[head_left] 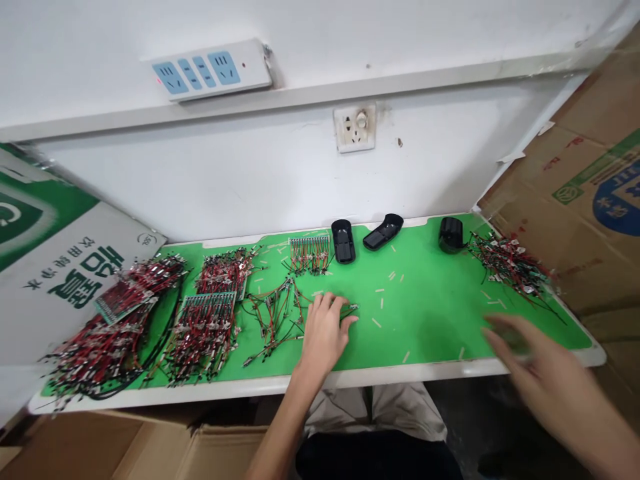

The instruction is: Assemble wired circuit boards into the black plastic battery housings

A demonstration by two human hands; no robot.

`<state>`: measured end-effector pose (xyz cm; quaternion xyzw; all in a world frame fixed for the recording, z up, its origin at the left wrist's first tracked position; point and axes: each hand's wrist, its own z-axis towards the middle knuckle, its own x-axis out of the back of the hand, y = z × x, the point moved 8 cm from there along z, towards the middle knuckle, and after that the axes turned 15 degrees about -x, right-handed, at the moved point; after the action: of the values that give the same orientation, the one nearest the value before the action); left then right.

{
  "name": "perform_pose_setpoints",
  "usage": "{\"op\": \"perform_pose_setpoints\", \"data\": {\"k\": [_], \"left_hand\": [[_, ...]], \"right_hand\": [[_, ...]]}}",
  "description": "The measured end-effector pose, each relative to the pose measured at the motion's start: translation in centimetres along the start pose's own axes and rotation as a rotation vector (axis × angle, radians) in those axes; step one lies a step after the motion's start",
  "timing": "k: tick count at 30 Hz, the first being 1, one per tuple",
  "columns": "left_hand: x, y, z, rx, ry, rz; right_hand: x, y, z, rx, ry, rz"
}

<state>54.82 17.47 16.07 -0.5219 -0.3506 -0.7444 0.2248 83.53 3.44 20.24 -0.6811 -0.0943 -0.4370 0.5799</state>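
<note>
The left hand (324, 337) is down on the green bench (440, 313), its fingers (340, 319) curled over a thin wire lead (351, 307), with a little metal terminal poking out past the fingertips. Honestly can't tell if it's really pinched or the fingers are just lying on it, since the hand hides most of it. The lead seems to run back toward a loose tangle of wired pieces (276, 320) just beside the hand, but I can't make out where it goes. The right hand (530, 357) is a motion-blurred mess over the right end of the bench, fingers spread, looks open, nothing in it that I can see. Further up, three black plastic housings (343, 241) sit near the back edge, with heaps of red and black wiring (107, 327) off left, another heap (510, 263) off right, and small tan bits (376, 323) scattered around.
</note>
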Motion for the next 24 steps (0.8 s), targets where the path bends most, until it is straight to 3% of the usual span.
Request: {"op": "perform_pose_setpoints", "data": {"k": [3, 6, 9, 12, 15, 19, 22, 24], "left_hand": [[-0.7, 0.5, 0.8, -0.006, -0.054, -0.018], [-0.1, 1.0, 0.7, -0.042, 0.007, -0.084], [2.0, 0.8, 0.3, -0.035, 0.238, -0.312], [4.4, -1.2, -0.3, 0.092, 0.525, -0.689], [6.2, -4.1, -0.7, 0.246, 0.714, -1.020], [7.4, -8.2, -1.2, 0.406, 0.844, -1.329], [8.1, -10.3, -1.1, 0.414, 0.838, -1.324], [9.5, -10.7, -0.9, 0.351, 0.831, -1.140]], "right_hand": [[-6.7, -7.9, 6.7, 0.256, -0.159, 0.027], [-12.8, -15.5, 14.2, 0.451, -0.129, -0.050], [-18.4, -19.3, 19.6, 0.501, -0.187, -0.227], [-21.4, -20.0, 22.1, 0.491, -0.225, -0.307], [-21.9, -19.3, 22.8, 0.440, -0.225, -0.365], [-19.3, -17.2, 21.4, 0.377, -0.183, -0.363], [-17.1, -14.3, 18.9, 0.340, -0.211, -0.281], [-16.2, -12.2, 17.0, 0.328, -0.245, -0.141]]}}
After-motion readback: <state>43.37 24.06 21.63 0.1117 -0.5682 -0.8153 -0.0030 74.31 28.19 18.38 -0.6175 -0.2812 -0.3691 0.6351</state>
